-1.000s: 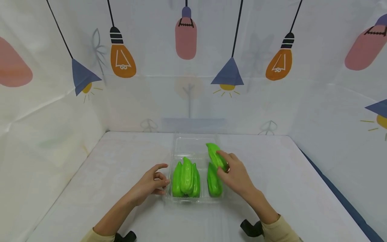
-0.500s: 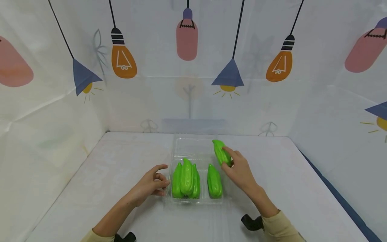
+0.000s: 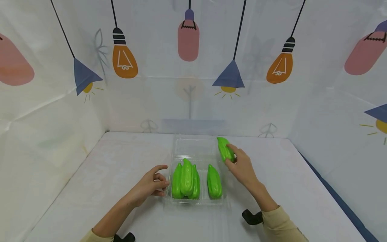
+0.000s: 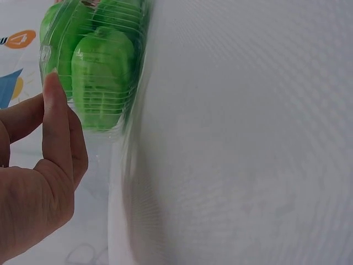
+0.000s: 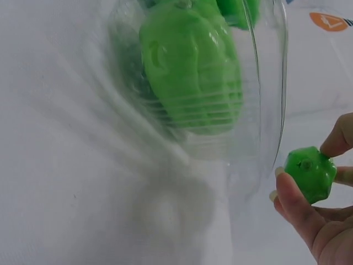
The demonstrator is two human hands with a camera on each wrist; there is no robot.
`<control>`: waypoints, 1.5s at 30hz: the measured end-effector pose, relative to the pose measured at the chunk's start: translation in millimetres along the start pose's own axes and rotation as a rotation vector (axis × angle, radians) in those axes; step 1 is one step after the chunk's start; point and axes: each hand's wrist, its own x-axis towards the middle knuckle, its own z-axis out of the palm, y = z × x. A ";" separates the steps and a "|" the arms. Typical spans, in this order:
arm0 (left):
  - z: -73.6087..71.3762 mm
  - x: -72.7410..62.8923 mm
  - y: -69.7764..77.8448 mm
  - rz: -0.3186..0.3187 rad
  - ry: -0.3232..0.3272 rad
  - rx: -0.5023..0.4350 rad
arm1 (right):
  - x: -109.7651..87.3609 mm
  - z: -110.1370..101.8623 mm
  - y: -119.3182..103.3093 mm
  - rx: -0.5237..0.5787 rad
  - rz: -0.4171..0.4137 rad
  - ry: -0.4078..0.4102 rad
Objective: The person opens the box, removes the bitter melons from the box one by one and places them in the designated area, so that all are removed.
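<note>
A clear plastic container [image 3: 203, 193] with its lid [image 3: 195, 148] laid back holds green peppers. Three peppers [image 3: 186, 178] lie bunched on its left, and a single pepper [image 3: 214, 182] is on its right. My right hand [image 3: 243, 169] pinches another green pepper [image 3: 225, 150] between thumb and fingers, raised behind and right of the single one. In the right wrist view the held pepper [image 5: 310, 175] shows its blunt end, apart from the container wall. My left hand [image 3: 149, 186] stays at the container's left side, fingers loosely bent, thumb tip right at the rim in the left wrist view.
The white tabletop [image 3: 121, 161] surrounds the container. White cloth walls [image 3: 151, 101] printed with lamps and bulbs rise at the back and both sides. A black camera mount [image 3: 252, 217] sits on the right wrist, another [image 3: 124, 238] on the left.
My right hand has carried its pepper up, back and to the right, away from above the single pepper in the container. The left hand has stayed in place.
</note>
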 end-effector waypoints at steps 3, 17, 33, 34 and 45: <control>-0.6 0.2 0.7 0.002 -0.001 0.004 | 3.0 -1.9 3.1 0.018 0.021 -0.013; -1.0 -0.1 -1.1 -0.002 0.001 -0.002 | 16.4 2.1 20.7 0.052 0.129 -0.110; -0.2 1.0 1.6 -0.001 0.005 0.014 | 33.2 8.6 37.0 0.012 0.152 -0.147; -0.3 0.9 1.6 -0.002 0.007 0.013 | 33.8 9.2 38.2 0.013 0.160 -0.148; 0.9 0.5 -0.4 -0.003 0.012 0.012 | 47.0 13.7 49.0 -0.014 0.214 -0.191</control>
